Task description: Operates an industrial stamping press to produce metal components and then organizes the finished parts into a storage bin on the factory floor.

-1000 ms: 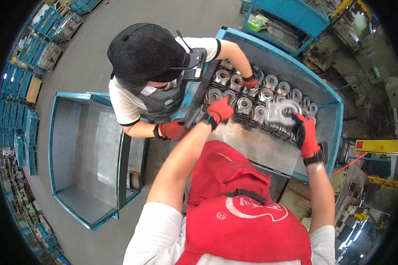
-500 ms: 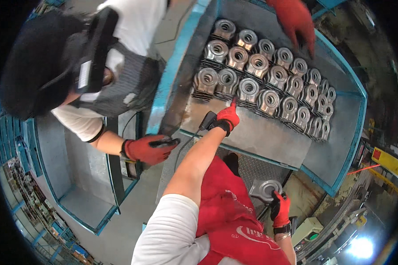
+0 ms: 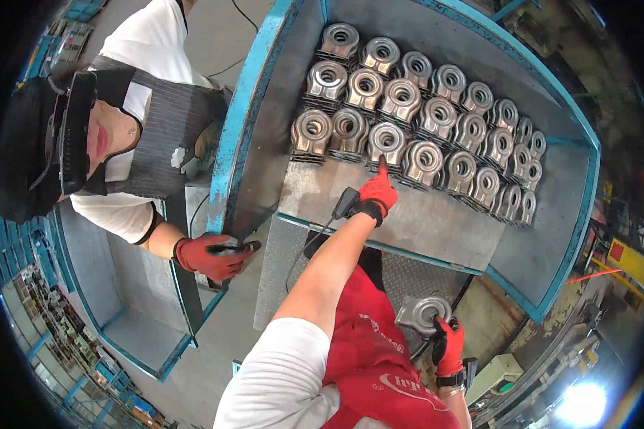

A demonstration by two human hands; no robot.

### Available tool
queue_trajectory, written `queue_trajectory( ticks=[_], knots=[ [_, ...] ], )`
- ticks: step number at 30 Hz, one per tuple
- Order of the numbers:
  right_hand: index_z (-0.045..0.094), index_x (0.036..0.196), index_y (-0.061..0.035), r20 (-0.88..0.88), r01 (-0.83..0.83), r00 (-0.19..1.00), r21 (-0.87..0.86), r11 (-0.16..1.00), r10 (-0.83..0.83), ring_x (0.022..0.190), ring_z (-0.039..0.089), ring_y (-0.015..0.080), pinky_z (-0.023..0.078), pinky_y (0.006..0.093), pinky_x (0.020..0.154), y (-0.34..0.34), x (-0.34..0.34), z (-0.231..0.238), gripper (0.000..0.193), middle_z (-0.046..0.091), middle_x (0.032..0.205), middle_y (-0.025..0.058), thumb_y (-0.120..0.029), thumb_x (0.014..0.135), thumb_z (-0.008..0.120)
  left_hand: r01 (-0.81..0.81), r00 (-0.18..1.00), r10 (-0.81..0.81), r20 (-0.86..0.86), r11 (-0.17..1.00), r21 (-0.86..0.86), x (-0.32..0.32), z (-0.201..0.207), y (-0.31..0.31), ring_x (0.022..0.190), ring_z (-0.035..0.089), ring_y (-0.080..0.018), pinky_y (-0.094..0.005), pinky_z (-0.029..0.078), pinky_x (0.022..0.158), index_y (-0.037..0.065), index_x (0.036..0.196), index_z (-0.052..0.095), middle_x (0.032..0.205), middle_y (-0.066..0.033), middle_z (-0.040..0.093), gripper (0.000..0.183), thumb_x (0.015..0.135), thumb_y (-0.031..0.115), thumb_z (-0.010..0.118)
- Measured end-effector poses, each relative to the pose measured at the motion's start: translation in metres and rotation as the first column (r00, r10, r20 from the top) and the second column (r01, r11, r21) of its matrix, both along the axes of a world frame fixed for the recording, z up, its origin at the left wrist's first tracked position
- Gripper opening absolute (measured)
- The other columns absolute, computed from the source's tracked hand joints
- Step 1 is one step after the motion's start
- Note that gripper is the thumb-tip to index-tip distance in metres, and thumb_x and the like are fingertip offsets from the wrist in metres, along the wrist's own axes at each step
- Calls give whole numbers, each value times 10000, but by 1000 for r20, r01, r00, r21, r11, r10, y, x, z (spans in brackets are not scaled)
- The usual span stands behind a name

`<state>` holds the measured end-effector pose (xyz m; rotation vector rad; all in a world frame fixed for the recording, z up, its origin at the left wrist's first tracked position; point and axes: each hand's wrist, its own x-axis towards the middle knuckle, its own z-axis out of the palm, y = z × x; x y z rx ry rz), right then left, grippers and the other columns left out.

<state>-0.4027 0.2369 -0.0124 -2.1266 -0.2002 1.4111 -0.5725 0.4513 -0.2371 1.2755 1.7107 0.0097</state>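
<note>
My left hand, in a red and black glove, reaches over the blue bin. Its index finger is stretched out at the lower edge of a stamped metal part with a ringed hole, on top of a front-row stack. That hand holds nothing. Low beside my red apron, my gloved right hand is closed on the edge of another stamped metal part, with a round raised ring. Several stacks of like parts stand in rows in the bin.
At the left a co-worker in a cap has a gloved hand by the bin's near left corner. Another blue-rimmed bin stands lower left. A dark device with a cable is by my left wrist. A yellow panel is at the right.
My left index finger has moved right and now meets a front-row part. The co-worker's other hand has left the space over the bin's far side. My right hand still holds its part.
</note>
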Motion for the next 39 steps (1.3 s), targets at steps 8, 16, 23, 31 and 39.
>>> queue_trajectory(
  ticks=[8, 16, 23, 31, 39],
  knots=[
    [555, 902, 7, -9, -147, 989, -6, 989, 147, 638, 515, 102, 424, 231, 584, -18, 24, -16, 207, 533, 734, 10, -125, 750, 604, -52, 997, 49, 54, 997, 50, -19, 6, 0, 875, 556, -343, -427, 433, 759, 72, 1329, 193, 975, -215, 566, 743, 699, 252, 544],
    [515, 981, 8, 17, -127, 992, 332, 935, 129, 641, 556, 188, 461, 287, 546, -11, -3, 37, 308, 552, 790, 68, -147, 733, 611, -66, 762, 111, 638, 993, -94, -22, 182, -156, 875, 576, -270, -339, 446, 754, 10, 1208, 372, 949, -179, 585, 740, 671, 449, 631],
    [529, 1099, -46, 860, -971, 238, 203, 126, 451, 978, 500, 329, 407, 367, 813, 16, 12, 59, 337, 495, 1032, 227, -82, 763, 528, -429, 815, 277, 509, 879, 208, -70, 324, -152, 717, 526, -128, -275, 449, 633, 68, 1173, 415, 821, -62, 556, 495, 738, 172, 627],
    [585, 1012, -61, 556, -644, 753, 733, 221, 353, 805, 537, 202, 416, 243, 654, 53, -48, 139, 268, 520, 994, 135, 16, 785, 466, -491, 281, 340, 898, 854, -169, -101, 353, -136, 634, 554, -113, -234, 469, 534, 41, 1098, 494, 808, -54, 568, 301, 866, 234, 479],
    [584, 1019, -72, 342, -537, 814, 750, 386, 470, 753, 517, 124, 405, 227, 586, 47, -57, 148, 254, 521, 961, 93, -1, 800, 476, -556, 415, 213, 885, 829, 60, -98, 351, -153, 604, 518, -90, -228, 464, 479, 7, 1017, 513, 770, -21, 534, 251, 792, 94, 581]
  ],
)
